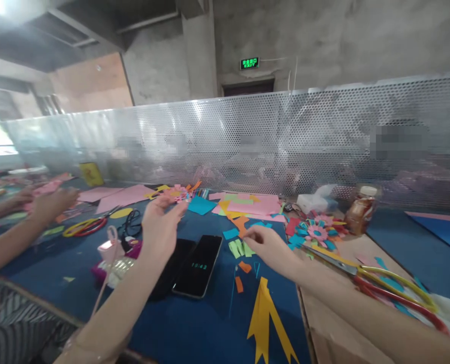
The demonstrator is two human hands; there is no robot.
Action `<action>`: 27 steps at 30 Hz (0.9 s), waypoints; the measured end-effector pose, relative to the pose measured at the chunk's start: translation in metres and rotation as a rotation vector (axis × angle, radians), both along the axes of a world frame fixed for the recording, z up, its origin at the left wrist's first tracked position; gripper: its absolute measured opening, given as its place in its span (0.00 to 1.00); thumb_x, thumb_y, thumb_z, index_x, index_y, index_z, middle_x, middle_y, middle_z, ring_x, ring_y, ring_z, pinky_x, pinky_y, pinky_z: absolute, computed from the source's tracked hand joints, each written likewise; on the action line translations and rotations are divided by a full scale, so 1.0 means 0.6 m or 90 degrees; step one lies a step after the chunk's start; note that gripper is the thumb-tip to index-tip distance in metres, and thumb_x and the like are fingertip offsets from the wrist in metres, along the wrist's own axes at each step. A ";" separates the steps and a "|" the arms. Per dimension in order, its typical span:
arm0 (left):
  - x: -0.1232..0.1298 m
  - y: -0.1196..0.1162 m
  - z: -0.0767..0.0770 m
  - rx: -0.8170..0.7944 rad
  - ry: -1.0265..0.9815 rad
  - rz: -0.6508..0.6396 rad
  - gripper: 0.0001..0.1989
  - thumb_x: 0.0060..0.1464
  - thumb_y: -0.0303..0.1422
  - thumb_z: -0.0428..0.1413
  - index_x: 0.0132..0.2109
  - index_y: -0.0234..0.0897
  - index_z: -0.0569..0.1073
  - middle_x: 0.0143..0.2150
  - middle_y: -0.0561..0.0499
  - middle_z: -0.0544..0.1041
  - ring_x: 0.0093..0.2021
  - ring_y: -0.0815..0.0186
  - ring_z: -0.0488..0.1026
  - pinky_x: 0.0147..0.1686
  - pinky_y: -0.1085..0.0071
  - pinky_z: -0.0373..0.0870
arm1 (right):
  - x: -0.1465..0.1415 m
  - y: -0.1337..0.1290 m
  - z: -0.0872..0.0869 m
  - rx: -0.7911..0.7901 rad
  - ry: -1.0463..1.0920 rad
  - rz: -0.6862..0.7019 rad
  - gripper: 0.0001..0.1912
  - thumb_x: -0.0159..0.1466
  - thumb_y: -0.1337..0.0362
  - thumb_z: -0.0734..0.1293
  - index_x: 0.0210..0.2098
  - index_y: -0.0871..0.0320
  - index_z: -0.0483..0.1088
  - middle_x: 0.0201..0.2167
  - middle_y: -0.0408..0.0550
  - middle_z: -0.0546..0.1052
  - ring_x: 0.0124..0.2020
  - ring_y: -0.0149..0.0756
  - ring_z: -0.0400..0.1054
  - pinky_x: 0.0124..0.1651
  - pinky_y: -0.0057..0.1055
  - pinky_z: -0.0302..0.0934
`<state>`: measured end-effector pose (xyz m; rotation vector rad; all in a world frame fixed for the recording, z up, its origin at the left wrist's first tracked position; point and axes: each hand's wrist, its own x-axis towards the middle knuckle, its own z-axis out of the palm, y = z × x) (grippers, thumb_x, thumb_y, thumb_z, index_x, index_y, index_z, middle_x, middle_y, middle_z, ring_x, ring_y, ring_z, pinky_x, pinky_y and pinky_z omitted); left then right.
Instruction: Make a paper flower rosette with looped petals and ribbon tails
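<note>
Strips (237, 248), green — cut, loose, right of phone (198, 265). Right hand (272, 247) beside them, fingertips narrow; whether holding, can't tell. Left hand (160, 227) raised left of phone, fingers curved, grip unclear. Flower (317, 232) far right of phone looks layered, assembled — strips seemingly unattached.

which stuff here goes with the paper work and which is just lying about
Likely with the paper work:
green paper pieces by the right hand
yellow paper strips
pink-and-blue paper flower
scissors on the right

Likely just lying about:
phone showing the time
bottle with white cap
</note>
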<state>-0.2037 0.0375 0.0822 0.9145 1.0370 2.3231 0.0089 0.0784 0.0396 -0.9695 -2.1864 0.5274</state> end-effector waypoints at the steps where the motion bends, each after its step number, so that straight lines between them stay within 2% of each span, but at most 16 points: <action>1: -0.023 -0.007 0.009 0.024 -0.016 0.040 0.17 0.32 0.25 0.63 0.30 0.37 0.64 0.28 0.59 0.66 0.29 0.73 0.68 0.38 0.70 0.68 | -0.029 0.005 0.003 0.026 -0.047 0.030 0.07 0.58 0.67 0.60 0.29 0.60 0.69 0.19 0.40 0.68 0.21 0.27 0.62 0.23 0.22 0.55; 4: -0.072 -0.032 0.030 0.080 -0.026 0.111 0.19 0.29 0.23 0.63 0.30 0.37 0.64 0.27 0.59 0.66 0.30 0.72 0.69 0.39 0.68 0.68 | -0.134 0.018 0.016 0.139 -0.179 0.113 0.03 0.55 0.69 0.64 0.27 0.59 0.71 0.22 0.40 0.72 0.25 0.28 0.65 0.28 0.24 0.59; 6: -0.089 -0.049 0.038 0.100 -0.020 0.135 0.19 0.30 0.23 0.63 0.31 0.38 0.64 0.27 0.59 0.67 0.30 0.71 0.69 0.40 0.68 0.68 | -0.212 0.026 0.025 0.245 -0.251 0.128 0.05 0.59 0.67 0.63 0.29 0.62 0.70 0.28 0.44 0.73 0.33 0.32 0.67 0.38 0.33 0.61; 9: -0.099 -0.066 0.042 0.094 -0.012 0.163 0.18 0.30 0.22 0.63 0.30 0.38 0.65 0.27 0.58 0.67 0.32 0.70 0.69 0.41 0.67 0.69 | -0.321 0.046 0.034 0.412 -0.336 0.183 0.07 0.62 0.66 0.62 0.36 0.63 0.68 0.41 0.48 0.71 0.47 0.39 0.63 0.49 0.45 0.56; 13: -0.108 -0.070 0.042 0.079 -0.020 0.224 0.19 0.24 0.21 0.62 0.27 0.37 0.64 0.26 0.59 0.67 0.30 0.69 0.69 0.37 0.66 0.70 | -0.430 0.078 0.036 0.580 -0.436 0.334 0.08 0.62 0.65 0.62 0.39 0.62 0.68 0.45 0.49 0.69 0.49 0.39 0.61 0.50 0.45 0.56; 17: -0.113 -0.076 0.036 0.056 -0.016 0.207 0.18 0.24 0.21 0.62 0.25 0.36 0.62 0.25 0.59 0.66 0.29 0.71 0.68 0.35 0.71 0.70 | -0.503 0.103 0.034 0.686 -0.544 0.424 0.11 0.63 0.64 0.61 0.45 0.59 0.66 0.48 0.50 0.67 0.47 0.38 0.62 0.48 0.42 0.59; 20: -0.112 -0.090 0.030 0.048 -0.015 0.232 0.19 0.24 0.21 0.62 0.27 0.37 0.63 0.26 0.58 0.67 0.30 0.71 0.69 0.30 0.76 0.68 | -0.543 0.118 0.026 0.738 -0.620 0.456 0.13 0.63 0.63 0.60 0.46 0.58 0.64 0.48 0.50 0.66 0.45 0.37 0.64 0.45 0.40 0.61; 24: -0.111 -0.109 0.028 0.019 -0.031 0.252 0.20 0.24 0.24 0.62 0.29 0.37 0.63 0.28 0.57 0.68 0.25 0.71 0.69 0.22 0.78 0.64 | -0.574 0.139 0.013 0.789 -0.688 0.483 0.11 0.63 0.63 0.60 0.45 0.58 0.65 0.47 0.50 0.67 0.44 0.36 0.64 0.45 0.39 0.61; 27: -0.111 -0.113 0.030 0.025 -0.048 0.224 0.20 0.25 0.24 0.62 0.29 0.37 0.62 0.27 0.58 0.66 0.23 0.73 0.67 0.21 0.78 0.63 | -0.577 0.155 0.006 0.812 -0.698 0.490 0.12 0.63 0.63 0.61 0.46 0.58 0.65 0.48 0.50 0.66 0.45 0.37 0.64 0.45 0.40 0.61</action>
